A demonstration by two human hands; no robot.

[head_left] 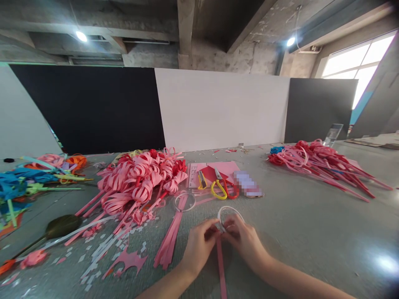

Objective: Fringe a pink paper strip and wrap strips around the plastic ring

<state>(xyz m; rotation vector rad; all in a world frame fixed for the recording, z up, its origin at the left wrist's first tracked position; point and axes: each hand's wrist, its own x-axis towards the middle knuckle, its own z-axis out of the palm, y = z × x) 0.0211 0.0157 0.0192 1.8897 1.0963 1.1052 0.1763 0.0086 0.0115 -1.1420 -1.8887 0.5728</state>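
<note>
In front of me, my left hand [201,243] and my right hand [245,241] meet with bent fingers. Between them a long pink paper strip [220,265] hangs down toward me, its upper end at my left fingertips. A thin white ring [231,208], like a roll of tape, stands in the fingers of my right hand; my left fingertips come close to its edge. The fingers partly hide where strip and ring meet. Left of my hands, a bundle of pink strips [170,245] lies on the table, with a second ring [185,202] at its top.
Yellow-and-red-handled scissors [220,185], a utility knife [202,179], and a phone [248,183] lie beyond my hands. Pink paper flowers [143,178] are heaped at left; more pink and red pieces [314,162] lie at right. Paper scraps [127,261] litter the left side.
</note>
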